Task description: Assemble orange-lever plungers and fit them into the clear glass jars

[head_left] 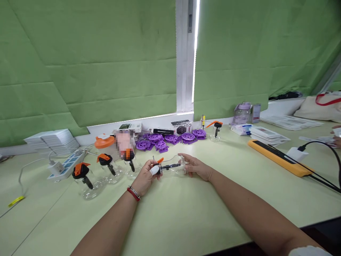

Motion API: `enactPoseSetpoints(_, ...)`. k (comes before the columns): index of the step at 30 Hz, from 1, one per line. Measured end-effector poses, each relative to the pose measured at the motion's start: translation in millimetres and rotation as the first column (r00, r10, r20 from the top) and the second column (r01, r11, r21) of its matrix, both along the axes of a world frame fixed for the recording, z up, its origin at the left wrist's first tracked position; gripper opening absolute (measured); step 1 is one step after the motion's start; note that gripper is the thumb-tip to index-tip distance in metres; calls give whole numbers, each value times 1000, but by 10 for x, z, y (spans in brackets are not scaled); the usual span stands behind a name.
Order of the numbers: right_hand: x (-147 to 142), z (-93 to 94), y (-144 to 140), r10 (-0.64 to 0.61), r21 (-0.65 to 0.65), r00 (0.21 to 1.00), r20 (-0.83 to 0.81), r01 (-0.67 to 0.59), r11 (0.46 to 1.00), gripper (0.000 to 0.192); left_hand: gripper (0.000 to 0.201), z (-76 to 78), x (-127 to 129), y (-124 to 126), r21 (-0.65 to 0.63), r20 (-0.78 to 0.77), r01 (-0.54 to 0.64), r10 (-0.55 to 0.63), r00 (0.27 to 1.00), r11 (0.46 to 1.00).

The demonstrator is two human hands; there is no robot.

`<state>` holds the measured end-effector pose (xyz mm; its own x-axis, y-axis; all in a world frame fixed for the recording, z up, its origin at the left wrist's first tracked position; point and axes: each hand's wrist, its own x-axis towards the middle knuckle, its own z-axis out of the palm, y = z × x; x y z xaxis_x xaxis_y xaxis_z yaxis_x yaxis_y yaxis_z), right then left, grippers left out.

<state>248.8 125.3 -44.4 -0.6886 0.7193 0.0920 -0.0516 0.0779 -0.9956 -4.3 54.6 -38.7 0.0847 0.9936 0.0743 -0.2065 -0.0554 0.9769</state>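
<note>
A clear glass spray bottle [174, 161] with an orange and black top lies sideways between my two hands, above the table. My left hand [145, 178], with a white covering on one finger, is closed around the bottle's top end. At the other end, the fingers of my right hand [198, 168] grip the base. A black tube shows through the glass. To the left stand three similar bottles with orange and black tops: one nearest the left side [92, 188], one in the middle [114, 174] and one close to my left hand [131, 170].
Purple plastic cup holders [160, 145] are heaped at the back, before some small boxes [181, 125]. Another spray bottle [216, 133] stands behind to the right. A power strip [66, 167] lies left, an orange-yellow bar [279, 160] right. Another person's hand [337, 137] shows at the right edge.
</note>
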Motion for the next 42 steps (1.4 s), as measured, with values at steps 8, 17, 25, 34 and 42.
enactPoseSetpoints(8, -82, -69, 41, -70, -46, 996, 49, 72, 996, 52, 27, 0, 18, -21, 15, -31, 35, -35, 999, 999)
enactPoseSetpoints(17, -35, -8, -3, -29, -14, 999, -19, 29, 999, 62, 29, 21, 5, -7, 15, 10, -21, 21, 1000, 1000)
enactPoseSetpoints(25, -32, 7, 6, -32, -9, 999, 25, 32, 999, 68, 32, 13, 3, -4, -6, 17, -19, 19, 1000, 1000)
enactPoseSetpoints(34, -81, 25, -23, -75, -51, 997, 26, 77, 996, 58, 28, 16, -7, -15, 27, -6, -11, 11, 1000, 1000)
enactPoseSetpoints(42, -99, 68, -43, -82, -81, 996, 17, 83, 993, 54, 23, 58, 17, -30, 60, -107, -39, 46, 993, 997)
